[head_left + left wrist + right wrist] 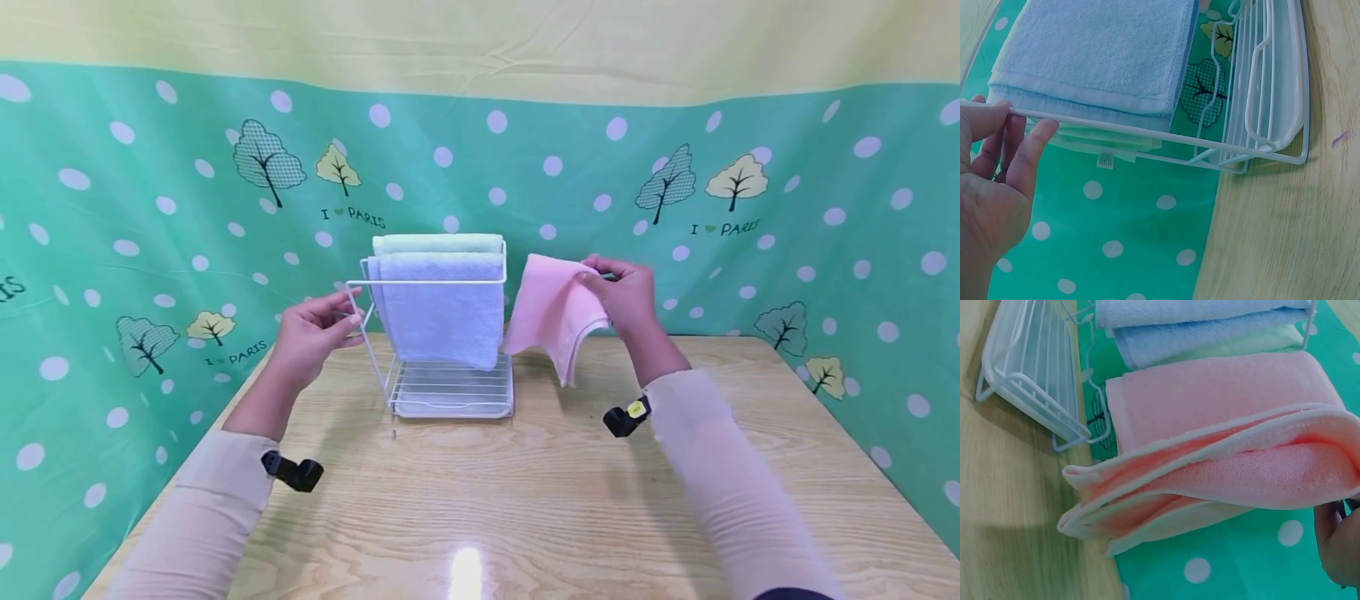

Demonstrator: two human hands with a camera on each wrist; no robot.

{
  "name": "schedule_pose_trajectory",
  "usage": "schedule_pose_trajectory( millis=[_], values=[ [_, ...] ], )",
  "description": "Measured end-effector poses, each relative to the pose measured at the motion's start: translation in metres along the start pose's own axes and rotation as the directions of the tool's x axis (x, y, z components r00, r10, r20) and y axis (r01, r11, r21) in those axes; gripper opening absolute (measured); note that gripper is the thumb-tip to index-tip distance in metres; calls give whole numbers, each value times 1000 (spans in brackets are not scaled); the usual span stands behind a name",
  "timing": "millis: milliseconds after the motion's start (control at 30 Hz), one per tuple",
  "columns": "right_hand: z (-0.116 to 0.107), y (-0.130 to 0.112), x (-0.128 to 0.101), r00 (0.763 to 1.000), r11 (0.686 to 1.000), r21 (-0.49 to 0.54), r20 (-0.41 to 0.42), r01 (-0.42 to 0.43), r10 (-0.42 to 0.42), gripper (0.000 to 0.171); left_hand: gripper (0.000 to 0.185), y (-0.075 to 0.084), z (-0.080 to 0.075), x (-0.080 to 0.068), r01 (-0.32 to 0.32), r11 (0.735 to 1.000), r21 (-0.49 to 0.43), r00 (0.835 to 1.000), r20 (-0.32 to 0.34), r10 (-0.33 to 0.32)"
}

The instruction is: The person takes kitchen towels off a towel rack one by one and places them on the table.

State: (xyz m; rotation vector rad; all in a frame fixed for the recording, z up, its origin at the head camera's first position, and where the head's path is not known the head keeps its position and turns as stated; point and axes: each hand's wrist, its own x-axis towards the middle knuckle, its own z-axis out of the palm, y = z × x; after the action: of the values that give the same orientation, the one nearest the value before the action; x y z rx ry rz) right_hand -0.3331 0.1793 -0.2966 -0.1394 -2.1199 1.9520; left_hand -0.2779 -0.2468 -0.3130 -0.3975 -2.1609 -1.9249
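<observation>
A white wire rack [450, 400] stands at the middle of the wooden table [525, 500]. A blue towel [442, 308] hangs over its front bar and a pale green towel [438, 243] over the bar behind. My left hand [347, 307] pinches the left end of the front bar; in the left wrist view the thumb and fingers [1022, 119] close on the thin wire below the blue towel [1097, 50]. My right hand [600, 275] holds a folded pink towel [551, 312] in the air just right of the rack. The right wrist view shows the pink towel [1222, 450] hanging in layers beside the rack [1029, 381].
A green dotted backdrop [825, 250] with tree prints walls the table at the back and on both sides. Bare tabletop lies in front of the rack and to its right. A small black device sits on each wrist [296, 471].
</observation>
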Motion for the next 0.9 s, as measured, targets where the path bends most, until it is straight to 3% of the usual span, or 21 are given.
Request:
schedule_pose_trajectory(
  millis=[500, 900],
  values=[
    [19, 27, -6, 991, 997, 59, -117, -54, 60, 28, 39, -1, 1, 1, 2, 999, -47, 1000, 15, -1],
    [8, 61, -2, 985, 989, 110, -131, -102, 116, 29, 38, 0, 0, 0, -10, 999, -51, 1000, 15, 11]
  ],
)
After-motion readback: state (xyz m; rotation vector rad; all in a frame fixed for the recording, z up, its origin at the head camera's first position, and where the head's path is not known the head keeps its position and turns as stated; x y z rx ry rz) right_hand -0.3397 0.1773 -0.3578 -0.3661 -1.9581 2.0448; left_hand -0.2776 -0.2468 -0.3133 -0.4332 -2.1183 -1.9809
